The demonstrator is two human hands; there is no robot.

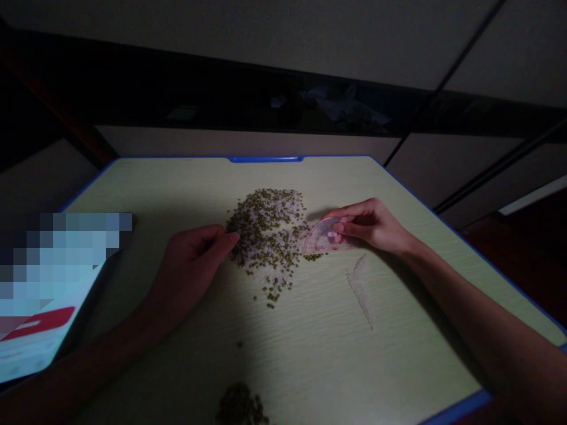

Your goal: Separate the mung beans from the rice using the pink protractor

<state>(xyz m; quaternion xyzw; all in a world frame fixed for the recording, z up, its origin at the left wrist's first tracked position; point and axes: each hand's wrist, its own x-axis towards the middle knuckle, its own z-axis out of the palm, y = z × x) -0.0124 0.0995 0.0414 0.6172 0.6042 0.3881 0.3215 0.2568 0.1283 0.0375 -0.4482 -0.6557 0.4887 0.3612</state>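
Note:
A spread pile of green beans, likely mung beans, mixed with small white grains [270, 227] lies mid-table. At its left edge is my left hand [195, 260], thumb and fingertips pinched together; whatever is between them is too small or hidden to make out. My right hand [365, 227] grips a clear pinkish protractor [321, 237] between thumb and fingers. The protractor's curved edge meets the pile's right side, and a few beans show by its lower edge. Below my right hand sits a thin streak of white grains [362, 289]. A darker heap of green beans [241, 406] is at the bottom edge.
The light wood-grain table [177, 183] has a blue rim with a blue handle piece [266, 159] at its far side. On the left is a lit screen device [39, 348], partly blurred out. Behind the table stand pale panels with a dark glossy strip [248, 106].

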